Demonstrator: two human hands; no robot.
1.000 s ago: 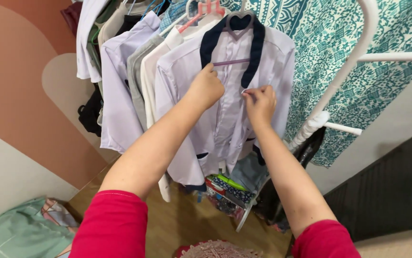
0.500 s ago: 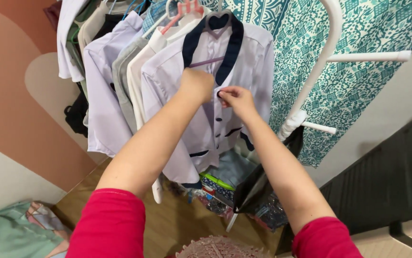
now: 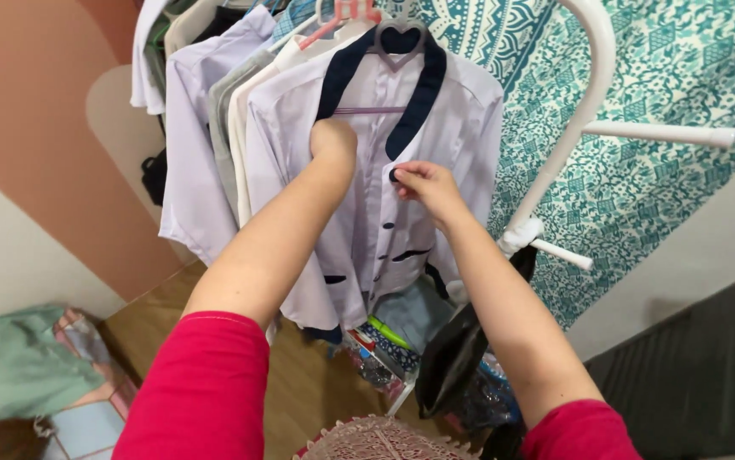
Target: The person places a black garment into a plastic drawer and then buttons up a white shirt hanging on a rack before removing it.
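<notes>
Here both hands grip the white jacket [image 3: 367, 204] hanging on the crowded rack [image 3: 585, 111]: left hand [image 3: 333, 140] its front, right hand [image 3: 423, 183] a button.

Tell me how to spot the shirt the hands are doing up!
Find the white clothes rack before the teal patterned curtain. The front shirt hangs on a grey heart-topped hanger. Only it has a dark navy collar and buttons.

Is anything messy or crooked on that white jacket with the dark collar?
Nothing looks torn or spilled. The white jacket with the navy collar hangs on its grey heart-shaped hanger. The left hand grips its front edge; the right hand pinches a dark button.
</notes>
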